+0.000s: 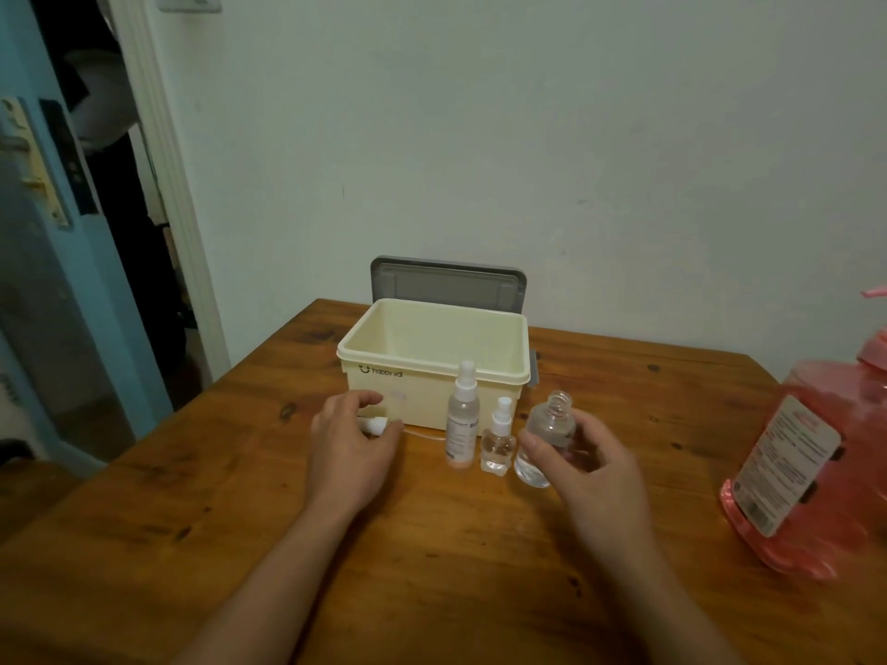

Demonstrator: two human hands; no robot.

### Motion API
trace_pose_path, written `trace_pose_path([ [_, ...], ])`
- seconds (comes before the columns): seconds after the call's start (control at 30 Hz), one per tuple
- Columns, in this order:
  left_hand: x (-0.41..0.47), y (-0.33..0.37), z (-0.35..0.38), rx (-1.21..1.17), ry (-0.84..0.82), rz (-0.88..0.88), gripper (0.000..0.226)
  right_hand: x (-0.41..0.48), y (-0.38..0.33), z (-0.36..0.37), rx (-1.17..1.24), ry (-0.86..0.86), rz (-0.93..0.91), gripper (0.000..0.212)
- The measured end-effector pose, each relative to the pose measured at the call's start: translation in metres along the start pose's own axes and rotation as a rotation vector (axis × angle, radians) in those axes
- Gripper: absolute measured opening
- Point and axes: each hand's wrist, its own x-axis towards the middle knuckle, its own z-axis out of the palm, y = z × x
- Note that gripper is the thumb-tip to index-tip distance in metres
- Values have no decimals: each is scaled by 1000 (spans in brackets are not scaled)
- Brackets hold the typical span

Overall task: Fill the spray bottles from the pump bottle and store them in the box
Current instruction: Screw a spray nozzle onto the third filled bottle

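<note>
Looks like the start of the filling step: uncapped clear round spray bottle (pixel 547 436) upright on the brown wooden table (pixel 432 544), with the right hand (pixel 588 455) curled round it, just right of a tall clear spray bottle (pixel 463 419) and a small clear spray bottle (pixel 498 446), both capped. Removed white spray head (pixel 377 425) pinched down by the left hand (pixel 353 436) in front of the open cream plastic box (pixel 480 371), with nothing visible inside. Next, probably: bring the open neck, kept level, under the spout of the big pink translucent pump bottle (pixel 811 467), well apart at the right edge.
</note>
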Motion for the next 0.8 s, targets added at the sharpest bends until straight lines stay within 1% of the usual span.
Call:
trace_pose_path([
  [0.13, 5, -11, 3, 60, -34, -53, 45, -1, 2, 2, -14, -11, -6, 43],
  [0.23, 8, -10, 5, 112, -37, -56, 48, -2, 4, 2, -15, -8, -16, 44],
  [0.37, 10, -6, 6, 199, -29, -53, 43, -3, 5, 2, -31, -2, -5, 44],
  [0.47, 10, -5, 4, 208, -26, -47, 38, -3, 5, 2, -39, -2, 4, 41],
  [0.6, 10, -6, 2, 186, -46, -52, 31, -3, 7, 2, -58, -11, 11, 46],
  [0.8, 7, -8, -7, -18, -69, -65, 30, -4, 8, 1, -65, -9, 7, 51],
])
